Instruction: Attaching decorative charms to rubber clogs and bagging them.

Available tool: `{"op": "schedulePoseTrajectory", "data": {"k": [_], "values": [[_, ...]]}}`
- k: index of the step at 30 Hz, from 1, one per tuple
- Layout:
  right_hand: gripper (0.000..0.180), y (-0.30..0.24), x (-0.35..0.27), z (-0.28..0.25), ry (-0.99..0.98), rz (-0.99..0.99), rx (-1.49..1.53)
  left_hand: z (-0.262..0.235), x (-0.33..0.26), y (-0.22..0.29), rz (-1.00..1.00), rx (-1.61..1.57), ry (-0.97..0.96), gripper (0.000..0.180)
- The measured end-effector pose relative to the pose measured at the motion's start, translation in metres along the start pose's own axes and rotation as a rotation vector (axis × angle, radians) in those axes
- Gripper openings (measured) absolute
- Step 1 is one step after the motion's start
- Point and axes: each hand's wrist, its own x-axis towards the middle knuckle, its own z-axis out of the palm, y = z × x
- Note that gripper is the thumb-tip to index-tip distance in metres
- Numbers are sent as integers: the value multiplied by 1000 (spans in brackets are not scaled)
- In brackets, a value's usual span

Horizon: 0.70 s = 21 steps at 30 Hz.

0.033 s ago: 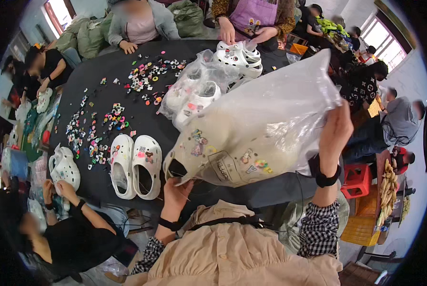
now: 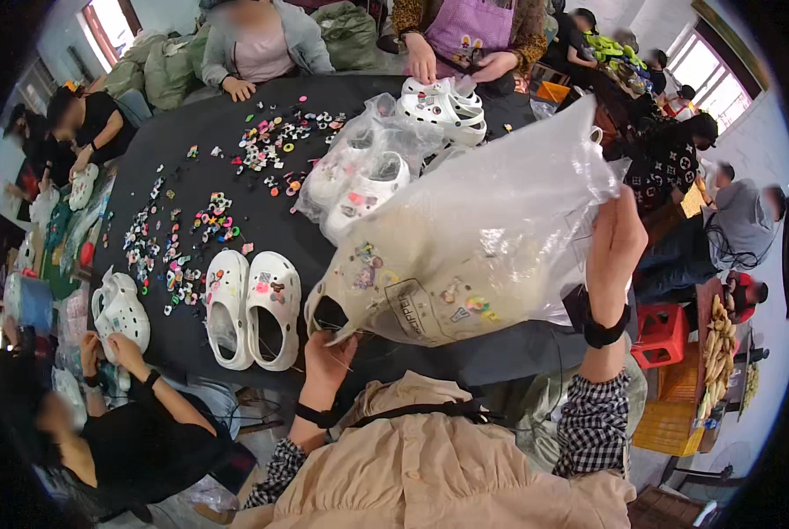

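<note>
Both hands grip a clear plastic bag (image 2: 483, 256) over the worktop's (image 2: 262, 115) near edge: left hand (image 2: 327, 360) pinches its lower corner, right hand (image 2: 613, 247) clasps its raised mouth. White clogs (image 2: 253, 309) stand beside it.

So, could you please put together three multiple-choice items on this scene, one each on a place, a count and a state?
1. Where does the bare pair of white foam clogs lie?
A. on the dark round table
B. on the floor
C. in a red crate

2. How many clogs are in that pair?
A. one
B. two
C. four

3. How is the large clear plastic bag?
A. flat and empty
B. hung on a wall
C. held up by both hands

Answers: 1 A, they rest on the tabletop near its front edge; 2 B, two lie side by side; 3 C, the left hand grips its lower end, the right hand its upper end.
</note>
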Motion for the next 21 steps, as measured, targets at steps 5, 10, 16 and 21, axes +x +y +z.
{"op": "schedulePoseTrajectory", "data": {"k": [5,10,16,21], "values": [[18,51,32,-17,216,104,50,-3,-11,-1,-52,70,220,29],[39,108,71,-66,487,-128,7,-39,3,10,-111,-210,136,35],[39,52,60,-52,361,177,461,-37,2,-4,-101,-63,135,35],[39,97,18,-60,340,399,767,-45,10,-12,-213,-33,3,38]]}}
